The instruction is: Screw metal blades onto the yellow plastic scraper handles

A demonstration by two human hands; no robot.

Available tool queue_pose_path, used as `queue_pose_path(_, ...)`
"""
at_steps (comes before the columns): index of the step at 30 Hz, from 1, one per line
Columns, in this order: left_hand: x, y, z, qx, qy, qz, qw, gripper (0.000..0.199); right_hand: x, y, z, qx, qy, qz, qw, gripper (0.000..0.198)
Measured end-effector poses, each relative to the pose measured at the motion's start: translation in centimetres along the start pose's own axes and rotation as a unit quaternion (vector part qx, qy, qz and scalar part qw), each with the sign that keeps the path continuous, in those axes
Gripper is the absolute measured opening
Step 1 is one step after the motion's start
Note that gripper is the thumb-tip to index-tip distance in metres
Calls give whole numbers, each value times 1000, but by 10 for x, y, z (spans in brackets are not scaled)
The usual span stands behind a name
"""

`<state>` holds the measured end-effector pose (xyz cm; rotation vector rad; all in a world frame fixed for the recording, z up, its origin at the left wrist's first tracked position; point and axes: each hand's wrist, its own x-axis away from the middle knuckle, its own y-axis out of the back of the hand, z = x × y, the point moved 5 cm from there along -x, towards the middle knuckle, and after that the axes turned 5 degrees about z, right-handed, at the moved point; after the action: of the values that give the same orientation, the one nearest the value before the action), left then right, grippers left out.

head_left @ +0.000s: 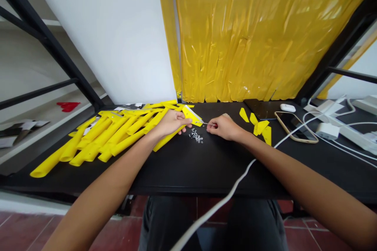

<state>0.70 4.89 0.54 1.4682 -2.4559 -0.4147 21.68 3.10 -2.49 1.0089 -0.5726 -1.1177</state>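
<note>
Fingers closed, my left hand (172, 122) grips a yellow tube (165, 141) that slants down toward the table's front. A flat yellow fin (191, 115) with a pale edge stands at the tube's far end, just beyond those fingertips. My right hand (224, 127) pinches a thin metal rod-like tool (205, 123), its far tip pointing left to the fin's lower edge. Whether the tip sits in a screw is too small to tell. Small loose screws and nuts (198, 138) lie on the black table just below both hands.
Many similar yellow tubes (103, 137) are heaped on the left of the black table (182, 172). Loose yellow fins (260, 127), a phone (296, 125), a white charger (326, 130) and cables lie right. One white cable (235, 184) crosses in front of my right forearm.
</note>
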Motion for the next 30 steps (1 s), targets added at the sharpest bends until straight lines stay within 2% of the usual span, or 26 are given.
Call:
queue_pose_path(6,3,-1,-8,-9,-21,22,1000,11,7,4,9,-27,20,5,999,11)
queue_pose_path(8,5,-2,-11,0,-25,39,999,14,11,10,13,-93,52,29,994,9)
queue_pose_path(10,7,-3,-14,6,-30,50,998,18,16,20,19,-197,85,55,975,9)
queue_pose_path(12,9,-5,-17,-3,-45,61,997,21,21,34,21,-285,87,32,954,16)
queue_pose_path(15,13,-11,-22,-43,-97,73,992,30,25,46,21,-397,45,-27,916,28)
queue_pose_path(18,17,-16,-27,-109,-170,31,979,42,24,39,23,-450,20,-41,892,33)
queue_pose_path(21,22,-19,-33,-214,-234,-33,948,39,21,26,28,-410,33,-35,911,31)
queue_pose_path(23,24,-22,-35,-268,-248,-45,930,37,19,20,28,-353,36,-48,934,28)
queue_pose_path(26,24,-25,-33,-301,-233,-40,924,38,17,14,25,-284,29,-73,956,24)
queue_pose_path(30,23,-27,-29,-330,-212,-43,919,39,16,11,23,-256,37,-68,963,23)
